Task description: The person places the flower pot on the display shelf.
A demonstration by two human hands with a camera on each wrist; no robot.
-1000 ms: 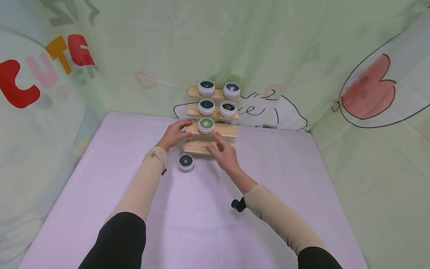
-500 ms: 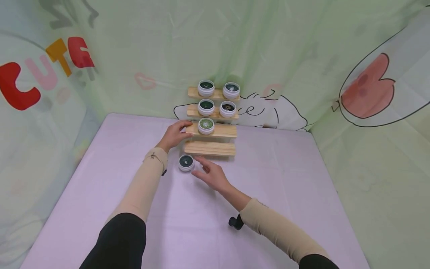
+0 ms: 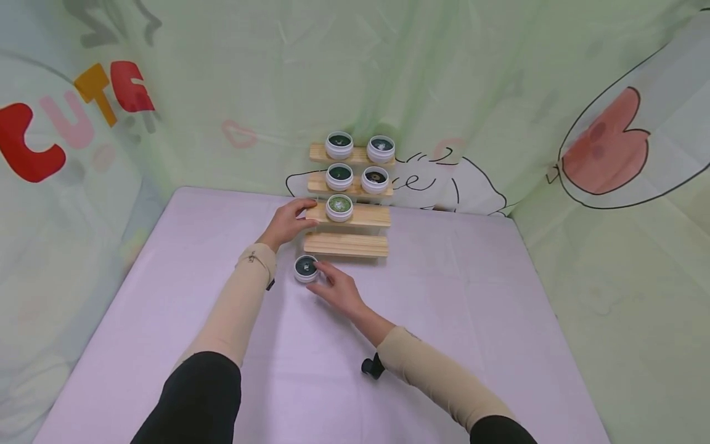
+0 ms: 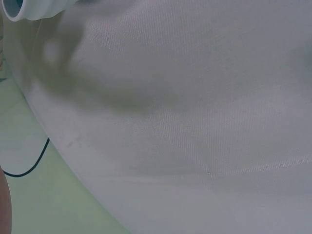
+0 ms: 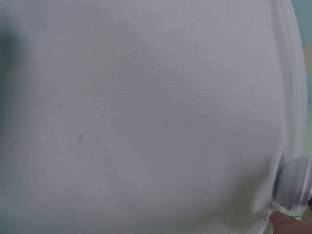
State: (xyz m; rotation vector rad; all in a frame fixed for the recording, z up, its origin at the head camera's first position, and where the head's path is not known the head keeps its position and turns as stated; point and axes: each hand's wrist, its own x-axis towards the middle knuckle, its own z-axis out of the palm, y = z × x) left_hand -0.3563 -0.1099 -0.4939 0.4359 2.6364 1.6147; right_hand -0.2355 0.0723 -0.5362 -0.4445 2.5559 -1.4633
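In the head view my left hand [image 3: 287, 223] grips the left end of a tiered wooden display stand [image 3: 363, 216], with its thumb at the front edge of a board and its fingers at the back edge. My right hand [image 3: 341, 293] is at a small round white jar [image 3: 304, 279] with a dark top, which sits on the table before the stand. The index fingertip overlaps the jar's top and the thumb is beside its lower right side, the fingers only loosely bent. The right wrist view catches this jar [image 5: 294, 183] at its right edge, with a fingertip [image 5: 282, 223] just below.
The stand's two upper boards carry two jars each, such as the brown-centred jar [image 3: 375, 180]. A green-topped jar [image 3: 339, 208] stands on the third board. A lilac cloth covers the table [image 3: 471, 320]. Printed curtains [image 3: 355, 68] enclose the back and sides.
My right hand has come down from the stand's lower boards and moved left to the jar on the table. The left hand keeps its hold on the stand.
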